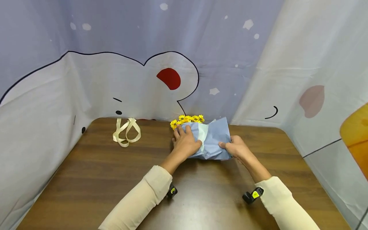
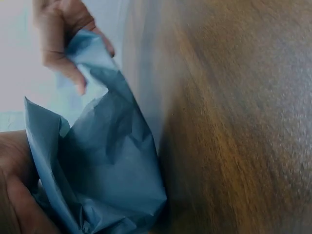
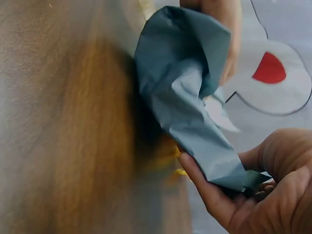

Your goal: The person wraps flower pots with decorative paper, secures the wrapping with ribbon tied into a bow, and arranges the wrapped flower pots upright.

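Blue-grey wrapping paper (image 1: 216, 140) surrounds a bunch of yellow flowers (image 1: 187, 119), whose heads stick out at its far left end. A pale strip (image 1: 202, 132) runs along the paper's folded part. My left hand (image 1: 185, 142) grips the bundle just below the blossoms, fingers over the top and thumb on the near side. At the other end, my right hand (image 1: 237, 148) pinches the paper's right edge, thumb on top. The right wrist view shows this paper (image 3: 204, 141) bent into a curved fold, its end between thumb and fingers of the right hand (image 3: 273, 190).
A loosely looped cream ribbon (image 1: 133, 120) lies at the table's back left. The brown wooden table (image 1: 86, 185) ends at the back against a printed cloth curtain (image 1: 129, 80). Both wrists carry small black devices (image 1: 253, 195) below the sleeve cuffs.
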`<state>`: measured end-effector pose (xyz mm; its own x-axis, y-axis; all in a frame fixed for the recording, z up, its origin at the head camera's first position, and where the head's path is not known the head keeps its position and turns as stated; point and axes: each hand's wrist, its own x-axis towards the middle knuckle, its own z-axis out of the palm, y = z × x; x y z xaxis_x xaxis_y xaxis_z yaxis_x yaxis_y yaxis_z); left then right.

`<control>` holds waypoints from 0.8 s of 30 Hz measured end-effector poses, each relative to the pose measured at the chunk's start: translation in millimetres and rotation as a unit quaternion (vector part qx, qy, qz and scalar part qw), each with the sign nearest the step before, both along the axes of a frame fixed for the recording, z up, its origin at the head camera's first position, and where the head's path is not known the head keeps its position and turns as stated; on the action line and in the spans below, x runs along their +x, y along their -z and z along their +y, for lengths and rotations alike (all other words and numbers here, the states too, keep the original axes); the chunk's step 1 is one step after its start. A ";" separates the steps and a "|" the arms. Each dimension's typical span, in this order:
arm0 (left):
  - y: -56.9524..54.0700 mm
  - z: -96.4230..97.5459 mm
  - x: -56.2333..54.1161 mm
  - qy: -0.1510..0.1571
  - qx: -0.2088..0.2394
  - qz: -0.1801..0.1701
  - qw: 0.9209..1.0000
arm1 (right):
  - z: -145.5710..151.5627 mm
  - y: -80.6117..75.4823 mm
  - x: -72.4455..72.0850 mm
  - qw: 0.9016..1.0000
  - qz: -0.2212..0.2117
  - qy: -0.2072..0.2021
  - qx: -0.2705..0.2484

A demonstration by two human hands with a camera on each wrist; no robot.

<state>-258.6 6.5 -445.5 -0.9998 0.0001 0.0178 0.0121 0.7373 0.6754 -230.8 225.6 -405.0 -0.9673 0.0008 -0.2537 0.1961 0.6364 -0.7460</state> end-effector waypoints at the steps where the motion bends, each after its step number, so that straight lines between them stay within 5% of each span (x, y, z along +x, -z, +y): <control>1: -6.8 -0.5 4.1 0.000 -0.001 -0.006 1.000 | -0.5 -3.3 0.5 1.000 0.015 -0.002 0.019; 9: -27.9 5.2 14.9 -0.013 -0.013 -0.043 0.999 | -16.7 -25.0 6.7 0.991 0.097 -0.023 0.090; 15: -21.2 9.8 7.1 -0.017 -0.018 -0.052 0.998 | -31.0 -37.4 12.6 0.982 0.138 -0.068 0.106; 24: -6.9 9.5 -7.7 -0.020 -0.010 -0.065 0.998 | -46.4 -38.1 17.0 0.973 0.182 -0.074 0.125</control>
<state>-266.3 16.0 -438.7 -0.9929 -0.0411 -0.1115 -0.1045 0.7490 0.6543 -213.8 179.2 -366.9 -0.9872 -0.1278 0.0959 -0.1597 0.8077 -0.5675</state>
